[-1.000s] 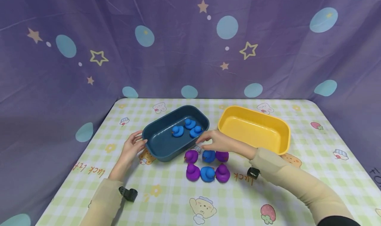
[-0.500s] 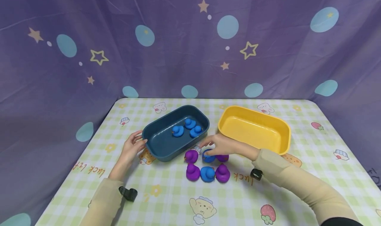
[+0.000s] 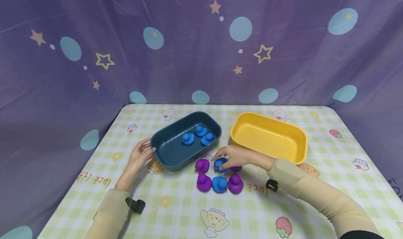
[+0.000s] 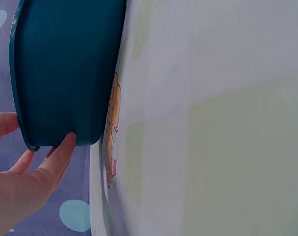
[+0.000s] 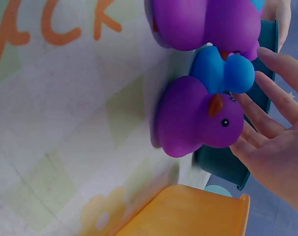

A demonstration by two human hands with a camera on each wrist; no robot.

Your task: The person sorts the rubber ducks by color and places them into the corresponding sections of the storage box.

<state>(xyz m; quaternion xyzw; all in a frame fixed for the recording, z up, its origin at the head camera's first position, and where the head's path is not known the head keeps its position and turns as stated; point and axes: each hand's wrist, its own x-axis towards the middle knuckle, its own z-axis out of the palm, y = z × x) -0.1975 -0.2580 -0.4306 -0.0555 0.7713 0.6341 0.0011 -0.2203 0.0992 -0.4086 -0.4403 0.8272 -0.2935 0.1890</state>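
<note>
My left hand (image 3: 140, 156) touches the left end of a dark blue bin (image 3: 171, 166), its fingers extended against the outer wall in the left wrist view. Inside the bin are three blue rubber ducks (image 3: 188, 139). Over the back row of loose ducks, my right hand (image 3: 234, 155) spreads its fingers about a blue rubber duck (image 3: 219, 165), holding nothing. In the right wrist view a purple rubber duck (image 5: 183, 118) sits beside that blue one, below the fingers; the head view shows it partly hidden by the hand. Another purple duck (image 3: 202, 166) is to the left.
The front row has a purple duck (image 3: 204, 182), a blue duck (image 3: 219, 184) and a purple duck (image 3: 235, 184) side by side. A yellow bin (image 3: 267, 135) stands to the right of the dark blue one. A checked cloth (image 3: 176, 211) covers the table.
My right hand has moved from the dark blue bin's near edge slightly right and toward me, over the back-row blue duck. The left hand and the bins have not moved.
</note>
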